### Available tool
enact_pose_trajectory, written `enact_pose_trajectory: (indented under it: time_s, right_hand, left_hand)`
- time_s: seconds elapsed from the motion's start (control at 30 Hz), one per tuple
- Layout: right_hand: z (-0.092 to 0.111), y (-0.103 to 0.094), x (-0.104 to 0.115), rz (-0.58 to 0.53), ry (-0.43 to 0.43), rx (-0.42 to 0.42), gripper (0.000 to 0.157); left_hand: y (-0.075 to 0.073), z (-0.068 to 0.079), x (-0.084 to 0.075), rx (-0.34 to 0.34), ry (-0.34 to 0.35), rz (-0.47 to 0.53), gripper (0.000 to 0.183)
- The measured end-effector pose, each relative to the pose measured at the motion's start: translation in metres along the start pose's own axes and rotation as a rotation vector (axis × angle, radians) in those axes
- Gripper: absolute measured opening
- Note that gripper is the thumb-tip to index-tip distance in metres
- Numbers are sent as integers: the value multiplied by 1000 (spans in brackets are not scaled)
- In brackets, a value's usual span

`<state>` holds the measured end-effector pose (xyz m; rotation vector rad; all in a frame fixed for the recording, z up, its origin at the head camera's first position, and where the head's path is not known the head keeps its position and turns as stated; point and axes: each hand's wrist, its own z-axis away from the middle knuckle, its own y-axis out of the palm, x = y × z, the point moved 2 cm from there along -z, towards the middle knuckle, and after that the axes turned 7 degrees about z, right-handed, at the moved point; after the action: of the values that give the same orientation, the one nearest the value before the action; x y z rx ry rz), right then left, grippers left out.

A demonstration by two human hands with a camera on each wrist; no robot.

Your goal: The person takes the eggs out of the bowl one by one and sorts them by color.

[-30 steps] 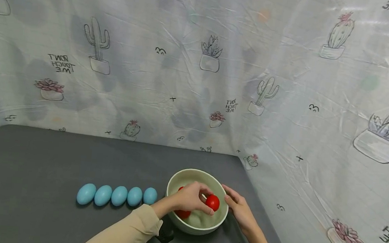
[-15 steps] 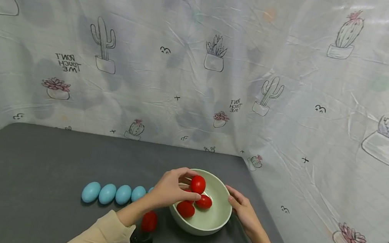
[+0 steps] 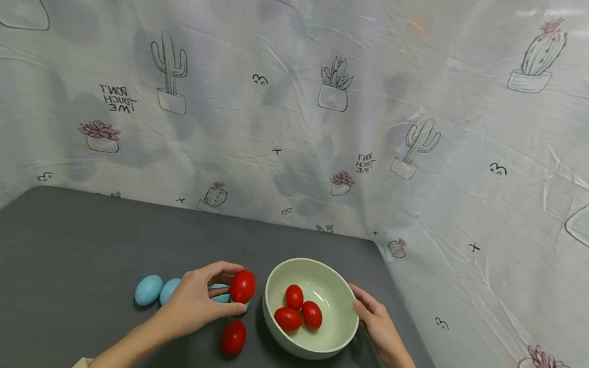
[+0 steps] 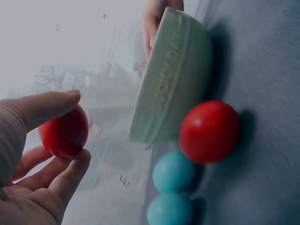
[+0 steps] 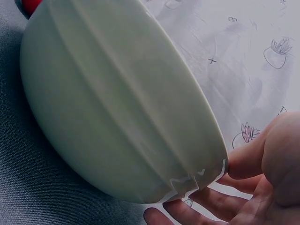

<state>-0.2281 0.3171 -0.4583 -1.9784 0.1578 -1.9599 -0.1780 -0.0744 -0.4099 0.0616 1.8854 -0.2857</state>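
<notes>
Red egg (image 3: 242,286): pinched by the left hand (image 3: 195,301), left of the bowl (image 3: 337,322); long axis near upright in the head view. Bowl: mouth upward, right rim gripped by the right hand (image 3: 374,319); three red eggs (image 3: 288,319) contained. Left of bowl, on table (image 3: 84,247): another red egg (image 3: 233,338), lengthwise toward the viewer; blue eggs (image 3: 148,290) in a row, partly blocked by the left hand.

Evenly lit in the head view, with glare upper right on the white, cactus-printed plastic sheet (image 3: 278,124) and soft shadows on the grey table (image 3: 84,247). Dimmer, bluish in both wrist views; softly blurred in the left, glinting off the pale green round bowl (image 5: 126,103) in the right.
</notes>
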Motion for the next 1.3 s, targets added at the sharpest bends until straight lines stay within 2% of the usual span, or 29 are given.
enact_pose_trajectory:
  time_s: [0.2, 0.4, 0.53, 0.83, 1.07, 1.3]
  right_hand:
    - [0, -1, 1, 0, 3, 2, 49]
    - [-1, 0, 2, 6, 0, -2, 48]
    - [-1, 0, 3, 11, -7, 0, 48]
    - [0, 2, 2, -7, -10, 24, 52]
    - [0, 3, -2, -18, -2, 13, 50]
    - [-2, 3, -1, 3, -14, -7, 50]
  left_hand:
    - [-17, 19, 11, -58, -38, -40, 61]
    - [-24, 28, 20, -86, -59, -37, 62]
    - [-24, 33, 26, -100, -71, -38, 61]
    - [-22, 41, 46, -122, -182, 11, 66]
    - [-17, 45, 53, -91, -214, 5, 68]
    - [-17, 43, 59, -87, -210, -25, 65]
